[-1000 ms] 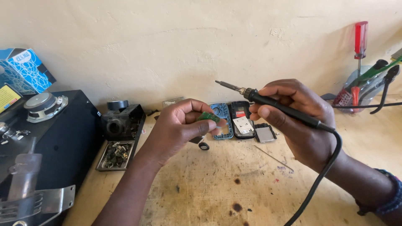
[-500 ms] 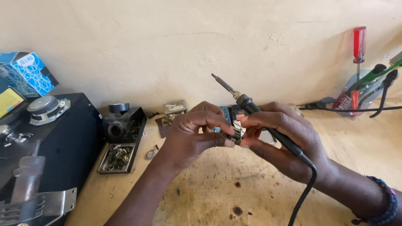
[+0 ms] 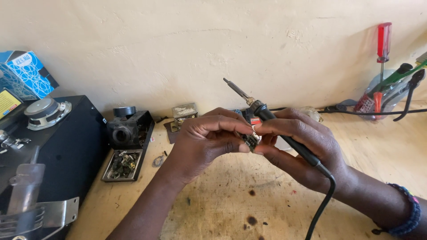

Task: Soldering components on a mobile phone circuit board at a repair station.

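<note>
Item 1: board (image 3: 251, 140). A small circuit piece, held above the middle of the counter (image 3: 275, 209), pinched between the fingertips of both your hands. Most of it is hidden by the fingers; its details cannot be told.

Item 2: left hand (image 3: 204, 142). Closed on the board from the left, thumb and forefinger meeting at its edge.

Item 3: right hand (image 3: 302, 149). Fingertips touch the board from the right, while the same hand grips the iron (image 3: 271, 120) against the palm. The iron's metal tip points up and to the left, above both hands and clear of the board. Its black cord (image 3: 322, 200) runs down from the hand towards the counter's near edge. A beaded band (image 3: 407, 213) sits on the wrist.

Item 4: surroundings, left edge. A black box (image 3: 66, 146) carries a small speaker (image 3: 44, 111); a blue carton (image 3: 26, 75) stands behind it by the wall. Just right of the box lie a black housing (image 3: 129, 129) and a tray (image 3: 122, 164) of small parts.

Item 5: surroundings, back edge. A small metal part (image 3: 184, 111) lies behind your left hand, near the wall.

Item 6: surroundings, far right corner. A red screwdriver (image 3: 382, 44) stands upright in a holder (image 3: 391, 95) with other tools; a black cable (image 3: 356, 111) runs along the counter from there towards your hands.
</note>
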